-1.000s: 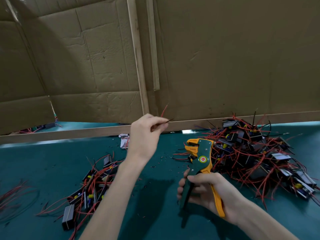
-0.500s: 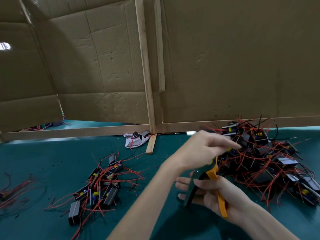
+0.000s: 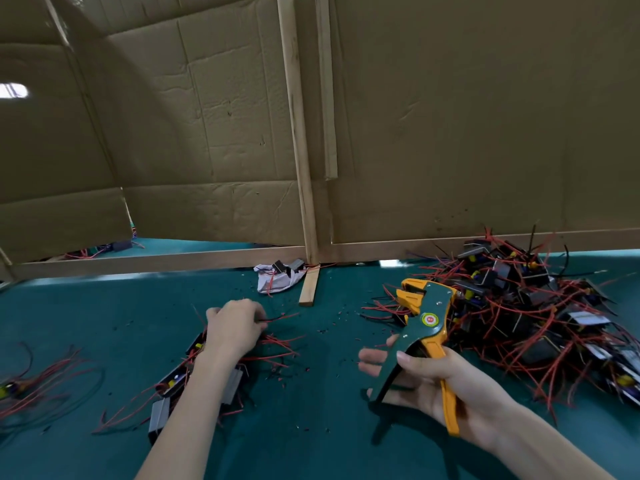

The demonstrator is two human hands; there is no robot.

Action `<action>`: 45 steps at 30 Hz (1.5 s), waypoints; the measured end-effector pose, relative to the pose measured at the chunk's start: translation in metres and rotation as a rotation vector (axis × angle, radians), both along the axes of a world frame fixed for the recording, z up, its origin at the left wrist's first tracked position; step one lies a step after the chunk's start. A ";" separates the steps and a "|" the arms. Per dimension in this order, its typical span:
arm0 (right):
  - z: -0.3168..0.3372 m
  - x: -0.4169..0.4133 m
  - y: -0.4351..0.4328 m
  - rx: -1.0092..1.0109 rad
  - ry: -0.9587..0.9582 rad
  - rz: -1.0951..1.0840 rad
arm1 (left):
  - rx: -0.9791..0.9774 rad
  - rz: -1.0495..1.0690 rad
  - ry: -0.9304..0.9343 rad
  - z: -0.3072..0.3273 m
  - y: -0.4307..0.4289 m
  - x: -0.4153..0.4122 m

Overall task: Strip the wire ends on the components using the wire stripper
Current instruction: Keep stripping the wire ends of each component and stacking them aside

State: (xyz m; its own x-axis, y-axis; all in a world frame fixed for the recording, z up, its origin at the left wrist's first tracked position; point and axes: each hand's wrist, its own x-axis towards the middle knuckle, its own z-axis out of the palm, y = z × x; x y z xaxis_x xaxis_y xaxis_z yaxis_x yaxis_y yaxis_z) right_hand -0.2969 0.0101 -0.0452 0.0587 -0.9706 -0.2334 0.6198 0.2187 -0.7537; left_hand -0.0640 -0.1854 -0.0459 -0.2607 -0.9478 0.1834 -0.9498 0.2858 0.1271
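My left hand (image 3: 232, 327) is low over the small pile of black components with red wires (image 3: 194, 386) at the left. Its fingers are curled, and a thin dark and red wire (image 3: 277, 317) pokes out of them to the right. The component on that wire is hidden under the hand. My right hand (image 3: 446, 386) grips the handles of the green and orange wire stripper (image 3: 427, 318), whose jaws point up and away with nothing in them. A large tangled heap of components (image 3: 519, 306) lies just right of the stripper.
A cardboard wall (image 3: 450, 133) on a wooden frame closes off the back of the green table (image 3: 311, 427). A short wooden strip (image 3: 309, 289) and a crumpled white bag (image 3: 273, 280) lie at its foot. Loose red wires (image 3: 34, 386) lie far left. Insulation scraps (image 3: 332, 323) dot the mat.
My left hand was raised at the back, then reached right toward the stripper, and has now dropped onto the left pile. The stripper stays in my right hand.
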 end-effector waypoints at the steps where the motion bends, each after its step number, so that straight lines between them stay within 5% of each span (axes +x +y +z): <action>1: 0.000 0.000 0.000 -0.006 0.003 -0.007 | -0.039 -0.012 0.036 -0.001 0.000 -0.001; 4: 0.000 0.000 0.001 -0.023 0.004 -0.061 | -0.079 -0.053 0.295 0.004 0.002 -0.004; 8: 0.000 0.000 0.001 -0.061 0.023 -0.100 | -0.042 -0.163 0.907 0.033 0.014 -0.019; 11: 0.000 -0.001 0.002 -0.113 0.059 -0.063 | 0.107 -0.304 1.306 0.053 0.033 -0.035; 13: 0.000 -0.001 0.002 -0.150 0.075 -0.056 | 0.226 -0.378 1.414 0.061 0.044 -0.044; 25: 0.000 -0.006 0.003 -0.197 0.224 -0.048 | 0.398 -0.492 1.359 0.064 0.068 -0.071; 45: 0.010 -0.005 0.010 -0.203 0.402 0.063 | 0.332 -0.603 1.063 0.069 0.087 -0.079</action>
State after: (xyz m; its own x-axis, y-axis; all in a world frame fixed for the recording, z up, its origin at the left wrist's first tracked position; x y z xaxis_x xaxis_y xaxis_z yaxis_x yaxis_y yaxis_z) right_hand -0.3016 0.0205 -0.0347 0.0624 -0.9965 -0.0553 0.2596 0.0697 -0.9632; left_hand -0.1427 -0.0986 0.0234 -0.5363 -0.7709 0.3436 -0.0657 0.4440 0.8936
